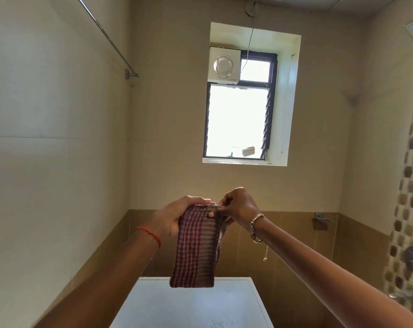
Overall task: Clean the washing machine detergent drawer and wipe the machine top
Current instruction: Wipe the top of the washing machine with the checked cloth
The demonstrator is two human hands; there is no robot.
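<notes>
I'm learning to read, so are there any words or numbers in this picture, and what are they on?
Nothing can be read.
Washing machine top: faint marks at the picture's bottom edge, too blurred.
Exhaust fan: tiny label, too small.
Box on the window sill: blurred.
Checked cloth: pattern only, no words.

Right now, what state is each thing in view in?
checked cloth: folded, held up, hanging free
left hand: grips the cloth's top edge
right hand: pinches the cloth's top corner
machine top: cloth not on it
exhaust fan: spinning or not, cannot tell
</notes>
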